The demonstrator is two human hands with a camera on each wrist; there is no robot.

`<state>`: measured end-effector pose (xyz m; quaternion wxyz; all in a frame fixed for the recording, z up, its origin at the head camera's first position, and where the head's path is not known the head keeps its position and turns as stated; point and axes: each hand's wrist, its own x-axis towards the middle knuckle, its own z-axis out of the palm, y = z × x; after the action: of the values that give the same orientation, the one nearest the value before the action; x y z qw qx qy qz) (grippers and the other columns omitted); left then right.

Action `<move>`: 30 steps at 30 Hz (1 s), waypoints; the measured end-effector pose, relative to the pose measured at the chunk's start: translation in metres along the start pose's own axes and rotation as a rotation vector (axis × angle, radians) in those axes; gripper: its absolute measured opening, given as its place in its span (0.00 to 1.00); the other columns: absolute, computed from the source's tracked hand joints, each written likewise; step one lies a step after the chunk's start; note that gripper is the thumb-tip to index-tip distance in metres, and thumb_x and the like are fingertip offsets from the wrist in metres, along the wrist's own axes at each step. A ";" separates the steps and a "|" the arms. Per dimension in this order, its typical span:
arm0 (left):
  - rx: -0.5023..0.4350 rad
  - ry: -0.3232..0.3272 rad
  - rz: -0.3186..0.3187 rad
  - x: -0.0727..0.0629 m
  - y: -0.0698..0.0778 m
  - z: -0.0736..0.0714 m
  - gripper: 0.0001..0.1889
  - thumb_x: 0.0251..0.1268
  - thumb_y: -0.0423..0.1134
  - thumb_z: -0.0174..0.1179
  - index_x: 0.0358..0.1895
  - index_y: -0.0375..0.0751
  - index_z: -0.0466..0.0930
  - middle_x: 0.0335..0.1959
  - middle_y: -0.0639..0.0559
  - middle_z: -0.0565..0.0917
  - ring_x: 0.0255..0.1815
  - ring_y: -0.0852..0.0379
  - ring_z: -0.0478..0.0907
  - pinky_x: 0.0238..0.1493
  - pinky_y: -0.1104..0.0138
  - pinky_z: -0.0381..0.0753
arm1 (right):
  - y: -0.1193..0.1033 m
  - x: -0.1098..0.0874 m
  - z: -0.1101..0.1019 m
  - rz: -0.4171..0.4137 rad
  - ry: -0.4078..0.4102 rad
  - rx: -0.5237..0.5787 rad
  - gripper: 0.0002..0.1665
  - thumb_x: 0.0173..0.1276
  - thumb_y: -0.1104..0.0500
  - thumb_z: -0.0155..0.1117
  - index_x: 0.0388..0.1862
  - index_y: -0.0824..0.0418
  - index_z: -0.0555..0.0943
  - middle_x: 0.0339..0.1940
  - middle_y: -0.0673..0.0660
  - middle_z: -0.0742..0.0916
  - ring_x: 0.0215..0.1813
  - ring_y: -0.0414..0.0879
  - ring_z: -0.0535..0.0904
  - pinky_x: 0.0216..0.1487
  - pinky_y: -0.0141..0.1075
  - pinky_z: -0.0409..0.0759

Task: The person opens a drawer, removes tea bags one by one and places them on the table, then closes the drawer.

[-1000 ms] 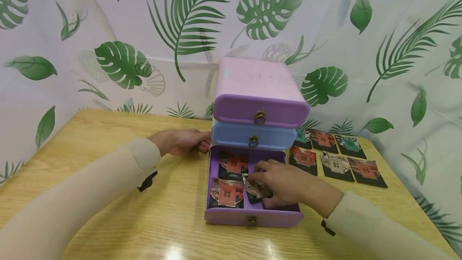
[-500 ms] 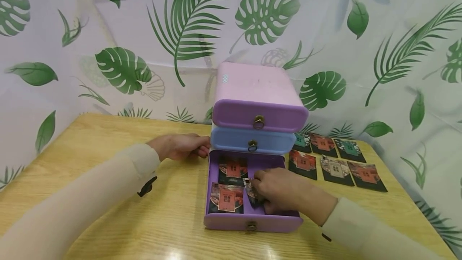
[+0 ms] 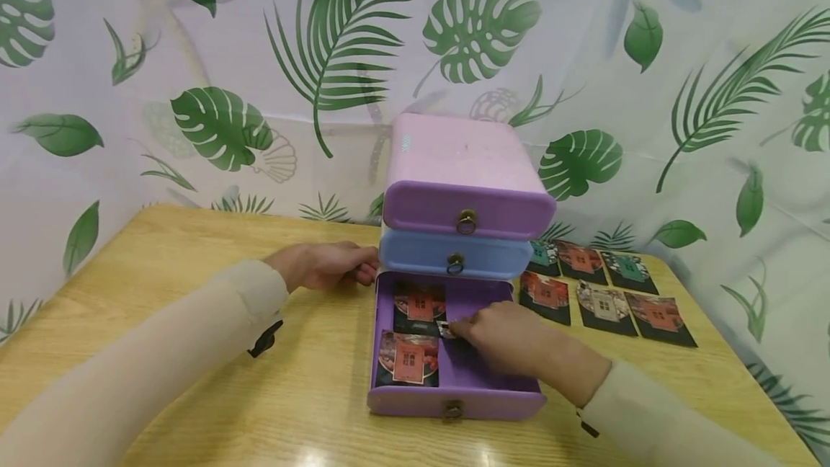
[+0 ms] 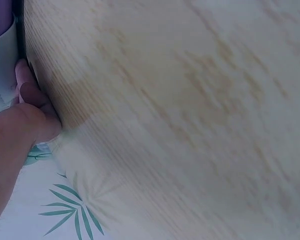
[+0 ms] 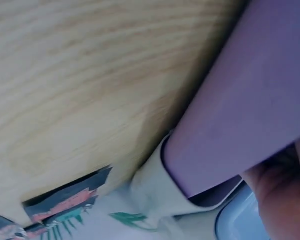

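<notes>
My right hand (image 3: 502, 337) is inside the pulled-out purple bottom drawer (image 3: 457, 403), its fingers curled over a dark tea sachet (image 3: 446, 328). Only a pale corner of that sachet shows at the index fingertip; thumb and remaining fingertips are hidden. Two red-labelled tea sachets, one farther back (image 3: 419, 305) and one nearer (image 3: 408, 359), lie in the drawer's left half. My left hand (image 3: 333, 265) touches the left side of the drawer cabinet (image 3: 467, 150), fingers loosely bent and gripping nothing visible. In the left wrist view the left hand (image 4: 37, 112) rests low against the cabinet's pale side.
Several tea sachets (image 3: 604, 306) lie in two rows on the wooden table (image 3: 214, 380), right of the cabinet. Above the open drawer are a blue drawer (image 3: 421, 254) and a purple top drawer (image 3: 421, 209), both closed. A leaf-patterned cloth (image 3: 227, 42) hangs behind.
My right hand has turned over the sachet and drawn it lower into the drawer, so most of it is now covered. The left hand has stayed against the cabinet. The view has tilted slightly upward.
</notes>
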<state>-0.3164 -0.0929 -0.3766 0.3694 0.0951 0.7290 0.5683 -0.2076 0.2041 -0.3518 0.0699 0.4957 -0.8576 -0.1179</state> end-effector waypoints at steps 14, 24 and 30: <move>0.006 -0.006 -0.005 0.001 -0.001 -0.003 0.12 0.75 0.44 0.46 0.33 0.41 0.69 0.28 0.56 0.69 0.33 0.61 0.67 0.41 0.70 0.63 | 0.013 -0.013 -0.041 0.068 0.146 0.072 0.09 0.60 0.62 0.73 0.25 0.50 0.83 0.20 0.44 0.85 0.19 0.33 0.74 0.18 0.31 0.70; 0.005 -0.026 -0.007 -0.001 -0.001 -0.003 0.12 0.74 0.44 0.47 0.32 0.43 0.68 0.27 0.56 0.68 0.32 0.61 0.65 0.39 0.69 0.60 | 0.022 -0.030 -0.046 -0.017 0.384 0.008 0.21 0.49 0.58 0.82 0.16 0.50 0.73 0.13 0.41 0.72 0.16 0.30 0.63 0.18 0.23 0.58; 0.005 -0.024 -0.006 -0.001 0.000 -0.004 0.11 0.74 0.44 0.47 0.33 0.42 0.68 0.27 0.56 0.69 0.32 0.61 0.65 0.39 0.70 0.60 | 0.032 -0.042 -0.049 -0.050 0.445 0.028 0.22 0.75 0.45 0.60 0.20 0.51 0.75 0.16 0.41 0.75 0.17 0.30 0.64 0.19 0.23 0.59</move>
<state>-0.3181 -0.0963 -0.3757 0.3797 0.1008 0.7261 0.5643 -0.2015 0.2487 -0.2957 0.2474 0.5315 -0.8101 0.0047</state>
